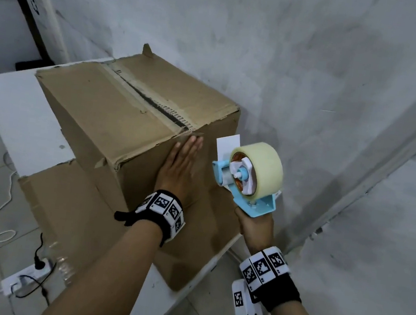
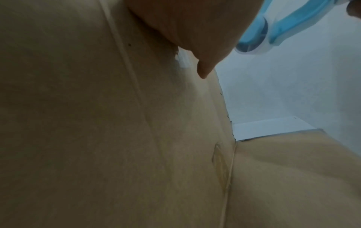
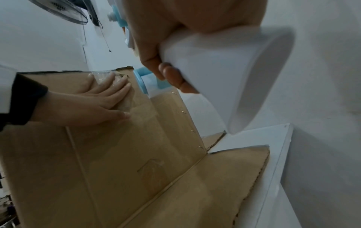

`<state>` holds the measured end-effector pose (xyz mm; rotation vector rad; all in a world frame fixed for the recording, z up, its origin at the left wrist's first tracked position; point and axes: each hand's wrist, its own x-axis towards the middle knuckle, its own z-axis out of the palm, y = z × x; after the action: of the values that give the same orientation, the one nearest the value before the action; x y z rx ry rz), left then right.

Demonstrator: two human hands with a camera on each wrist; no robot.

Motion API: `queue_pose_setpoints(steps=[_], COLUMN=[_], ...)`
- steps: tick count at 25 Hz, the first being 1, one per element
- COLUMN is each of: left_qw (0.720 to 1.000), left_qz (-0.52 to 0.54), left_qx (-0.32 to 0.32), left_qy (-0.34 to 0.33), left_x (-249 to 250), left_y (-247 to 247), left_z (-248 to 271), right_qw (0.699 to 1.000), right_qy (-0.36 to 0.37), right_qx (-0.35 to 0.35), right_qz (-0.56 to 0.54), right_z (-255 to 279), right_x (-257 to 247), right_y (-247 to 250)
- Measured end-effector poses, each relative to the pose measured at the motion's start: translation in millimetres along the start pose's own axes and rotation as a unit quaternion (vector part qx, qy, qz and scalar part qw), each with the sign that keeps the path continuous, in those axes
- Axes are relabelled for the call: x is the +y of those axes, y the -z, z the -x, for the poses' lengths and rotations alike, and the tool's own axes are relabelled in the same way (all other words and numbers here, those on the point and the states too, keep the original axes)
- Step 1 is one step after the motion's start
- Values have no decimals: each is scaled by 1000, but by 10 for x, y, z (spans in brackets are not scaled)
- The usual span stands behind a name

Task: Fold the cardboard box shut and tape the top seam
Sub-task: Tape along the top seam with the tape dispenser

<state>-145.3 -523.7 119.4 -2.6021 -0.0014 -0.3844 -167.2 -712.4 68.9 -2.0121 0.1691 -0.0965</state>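
A brown cardboard box (image 1: pixel 118 108) stands on a white table, its top flaps folded down and meeting at a ragged seam (image 1: pixel 145 99). My left hand (image 1: pixel 183 159) lies flat on the box's near side, fingers straight, tips just under the seam's end. In the right wrist view this left hand (image 3: pixel 97 103) presses a strip of clear tape (image 3: pixel 126 106) onto the cardboard. My right hand (image 1: pixel 256 224) grips the handle of a blue tape dispenser (image 1: pixel 248 186) with a clear tape roll (image 1: pixel 264 164), held right of the box, apart from it. The handle (image 3: pixel 224 69) is white.
A grey wall (image 1: pixel 330 81) stands close behind and to the right. The white table (image 1: pixel 14 110) extends left of the box. A loose bottom flap (image 3: pixel 224 177) lies out on the table. On the floor are a power strip (image 1: pixel 23 283) and cables.
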Motion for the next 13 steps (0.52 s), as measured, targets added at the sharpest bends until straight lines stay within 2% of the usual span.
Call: queue_pose_setpoints(steps=[2, 5, 7, 9, 10, 11, 12, 13], left_qw=[1000, 993, 993, 997, 999, 997, 987, 965], left_qz=[5, -10, -10, 0, 17, 64, 145, 225], left_qx=[-18, -83, -72, -8, -1, -23, -72, -128], left_qy=[-13, -77, -98, -79, -49, -20, 10, 35], left_x=[37, 43, -1, -91, -172, -282, -384, -466], left_y=[-58, -37, 95, 315, 430, 522, 589, 614], left_z=[25, 59, 28, -105, -178, -270, -350, -425], right_qw=[1000, 999, 999, 999, 999, 997, 997, 997], right_qy=[-2, -3, 0, -20, -38, -57, -65, -63], right_qx=[-10, -30, -37, -39, -31, -19, -15, -19], right_qz=[12, 33, 36, 10, -23, -43, -48, -41], right_z=[30, 61, 54, 44, 44, 33, 9, -5], right_x=[5, -27, -61, -121, -153, -180, -157, -154], right_y=[15, 10, -17, -54, -81, -109, -144, -177])
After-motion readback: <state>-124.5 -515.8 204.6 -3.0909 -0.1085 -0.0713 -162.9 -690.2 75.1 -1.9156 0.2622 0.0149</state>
